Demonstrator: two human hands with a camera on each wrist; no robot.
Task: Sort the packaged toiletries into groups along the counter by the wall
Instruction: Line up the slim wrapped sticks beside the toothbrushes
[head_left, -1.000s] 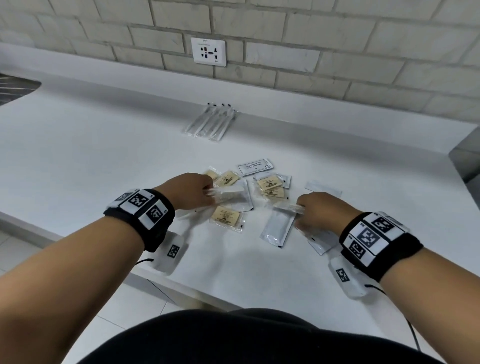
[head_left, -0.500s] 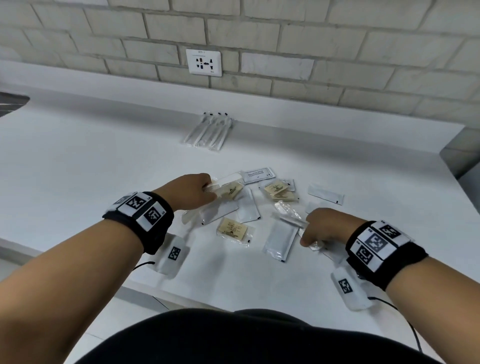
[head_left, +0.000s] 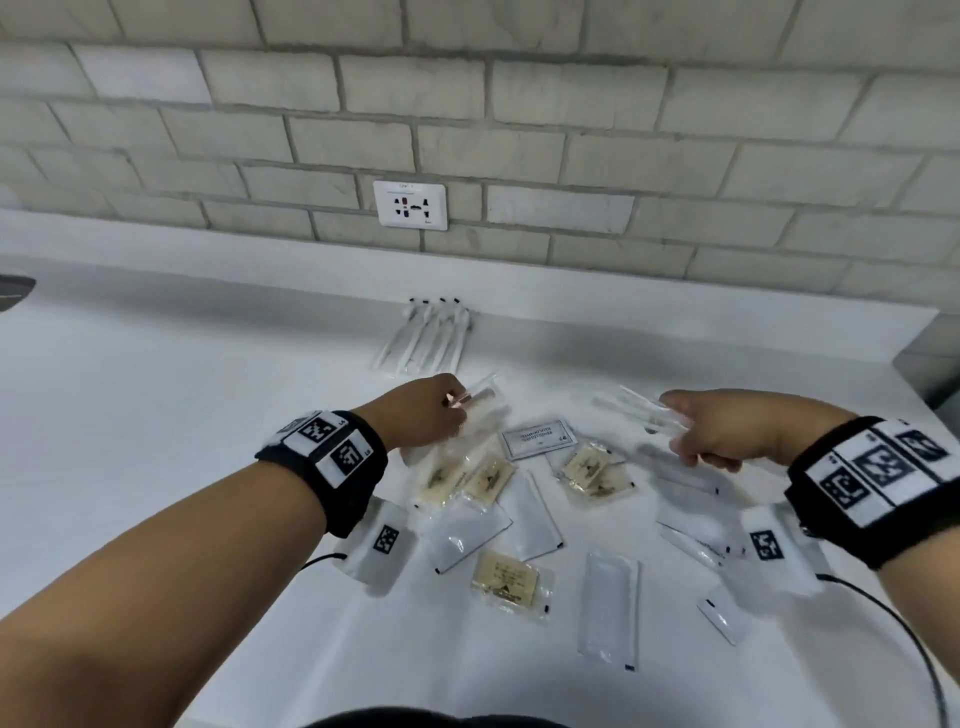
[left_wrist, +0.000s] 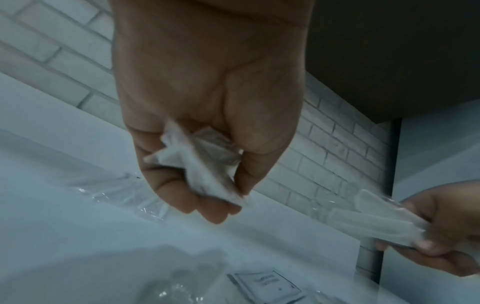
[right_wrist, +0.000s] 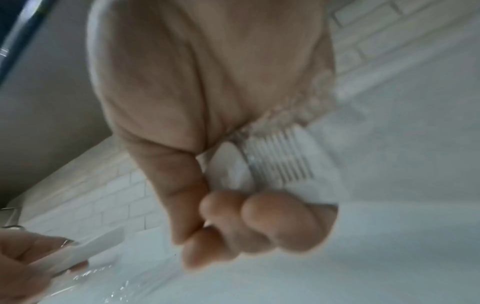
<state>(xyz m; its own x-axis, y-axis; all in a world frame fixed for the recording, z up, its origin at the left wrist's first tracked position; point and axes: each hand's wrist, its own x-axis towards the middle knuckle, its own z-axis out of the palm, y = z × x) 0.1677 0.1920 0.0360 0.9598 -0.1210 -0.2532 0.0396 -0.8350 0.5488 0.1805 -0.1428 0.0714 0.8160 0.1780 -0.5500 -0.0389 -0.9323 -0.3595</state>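
Note:
My left hand (head_left: 453, 404) grips a clear-wrapped white comb (head_left: 482, 396) just above the far edge of the pile; the left wrist view shows its fingers (left_wrist: 207, 207) curled round the wrapped end (left_wrist: 202, 170). My right hand (head_left: 684, 432) grips another wrapped comb (head_left: 631, 409), its teeth plain in the right wrist view (right_wrist: 281, 164). Wrapped toothbrushes (head_left: 426, 338) lie grouped by the wall. Beige soap packets (head_left: 467, 475), white sachets (head_left: 608, 603) and a printed flat packet (head_left: 537, 439) lie scattered on the white counter (head_left: 182, 441) below my hands.
A brick wall with a socket (head_left: 410, 205) rises behind a low white ledge (head_left: 675, 306). Small sachets (head_left: 722, 618) lie under my right wrist. The counter's near edge runs by my body. A dark sink rim (head_left: 13, 291) shows far left.
Both hands have lifted off the pile and moved toward the wall, each carrying a wrapped comb. The camera has tilted up.

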